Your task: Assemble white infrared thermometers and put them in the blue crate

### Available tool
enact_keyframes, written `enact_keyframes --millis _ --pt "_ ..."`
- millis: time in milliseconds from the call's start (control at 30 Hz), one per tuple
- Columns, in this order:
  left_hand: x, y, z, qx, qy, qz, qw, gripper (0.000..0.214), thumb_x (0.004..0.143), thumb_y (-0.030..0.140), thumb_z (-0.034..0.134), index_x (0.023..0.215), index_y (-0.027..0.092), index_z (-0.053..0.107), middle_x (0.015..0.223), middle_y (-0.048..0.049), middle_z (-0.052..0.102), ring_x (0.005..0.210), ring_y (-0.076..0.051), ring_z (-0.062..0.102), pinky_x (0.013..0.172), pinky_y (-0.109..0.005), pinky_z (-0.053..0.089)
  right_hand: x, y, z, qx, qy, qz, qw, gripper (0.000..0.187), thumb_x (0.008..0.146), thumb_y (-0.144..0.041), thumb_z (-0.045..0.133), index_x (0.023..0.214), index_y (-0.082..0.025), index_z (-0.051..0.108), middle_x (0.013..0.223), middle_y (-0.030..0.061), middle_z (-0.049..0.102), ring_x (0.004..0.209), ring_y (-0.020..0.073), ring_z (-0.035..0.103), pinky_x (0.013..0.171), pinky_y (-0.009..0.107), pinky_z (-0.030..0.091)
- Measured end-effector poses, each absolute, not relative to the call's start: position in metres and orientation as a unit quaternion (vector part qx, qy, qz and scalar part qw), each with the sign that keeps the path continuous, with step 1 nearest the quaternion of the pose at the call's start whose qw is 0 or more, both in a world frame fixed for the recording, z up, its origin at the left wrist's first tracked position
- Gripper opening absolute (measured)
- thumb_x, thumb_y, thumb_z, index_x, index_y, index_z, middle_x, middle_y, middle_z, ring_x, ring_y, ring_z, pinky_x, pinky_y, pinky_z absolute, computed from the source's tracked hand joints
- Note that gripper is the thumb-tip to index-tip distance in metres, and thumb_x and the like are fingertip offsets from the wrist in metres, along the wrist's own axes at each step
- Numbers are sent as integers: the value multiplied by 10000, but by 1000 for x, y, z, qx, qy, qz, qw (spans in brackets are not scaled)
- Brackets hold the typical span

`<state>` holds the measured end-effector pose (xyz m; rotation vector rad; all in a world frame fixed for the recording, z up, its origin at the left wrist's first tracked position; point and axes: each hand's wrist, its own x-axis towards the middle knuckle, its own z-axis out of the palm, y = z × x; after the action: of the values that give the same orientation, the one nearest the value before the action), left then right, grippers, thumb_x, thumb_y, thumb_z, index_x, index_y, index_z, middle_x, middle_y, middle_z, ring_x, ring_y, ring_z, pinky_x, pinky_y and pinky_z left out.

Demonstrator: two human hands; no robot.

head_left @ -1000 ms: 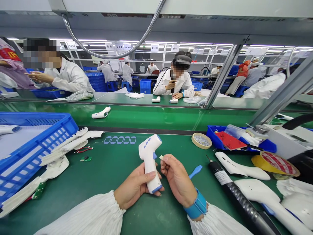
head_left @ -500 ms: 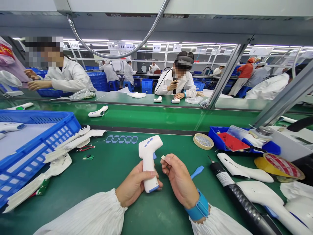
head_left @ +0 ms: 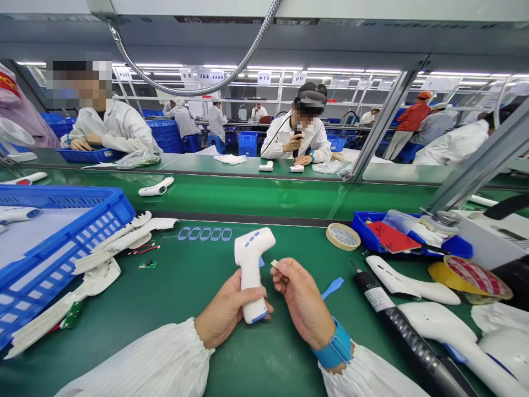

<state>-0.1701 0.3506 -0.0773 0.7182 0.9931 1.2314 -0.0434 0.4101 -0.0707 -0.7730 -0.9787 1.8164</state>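
Note:
My left hand [head_left: 226, 309] is wrapped round the handle of a white infrared thermometer [head_left: 251, 256], held upright with its head tilted to the right. Blue buttons show on its upper side, a blue trigger on the right and a blue cap at the base. Just right of it, my right hand [head_left: 301, 295] pinches a small whitish piece [head_left: 275, 264] between thumb and fingertips. The piece is apart from the thermometer and too small to name. A blue wristband [head_left: 335, 346] circles my right wrist. Behind that hand lies a blue plastic tool [head_left: 333, 288].
At left stand a blue basket [head_left: 103, 207], white shell halves [head_left: 99, 275] and a small circuit board [head_left: 147, 265]. Rightward lie an electric screwdriver [head_left: 380, 303], a round dish of screws [head_left: 343, 236], a blue parts tray [head_left: 359, 220] and more shells [head_left: 413, 281]. Co-workers sit beyond the green conveyor [head_left: 248, 196].
My hands, the thermometer and the small piece stay nearly still. On the conveyor, the thermometers have shifted left. The co-worker at far left has lowered their hands to a blue tray.

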Motion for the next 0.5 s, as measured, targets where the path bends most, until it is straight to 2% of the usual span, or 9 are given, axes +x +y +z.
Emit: enact_keyframes --millis 200,367,500 --pt "-171 350 -77 314 443 542 642 311 732 197 638 974 158 446 776 6 542 661 -152 613 657 -329 505 -43 411 -71 -306 -404 733 454 207 676 -341 658 674 -176 533 650 -29 526 608 101 421 571 236 334" --pt "-170 351 -75 313 449 551 630 300 753 198 607 1001 162 443 810 -6 563 674 -148 605 657 -322 503 -39 416 -69 -283 -419 734 454 220 683 -333 626 620 -179 482 558 -56 456 550 87 376 541 227 312" --pt "-170 353 -75 311 455 567 612 263 786 256 582 994 169 447 737 5 562 627 -134 578 614 -301 495 -35 414 -61 -272 -443 728 447 189 677 -294 606 608 -176 476 517 -62 448 508 78 366 520 222 294"
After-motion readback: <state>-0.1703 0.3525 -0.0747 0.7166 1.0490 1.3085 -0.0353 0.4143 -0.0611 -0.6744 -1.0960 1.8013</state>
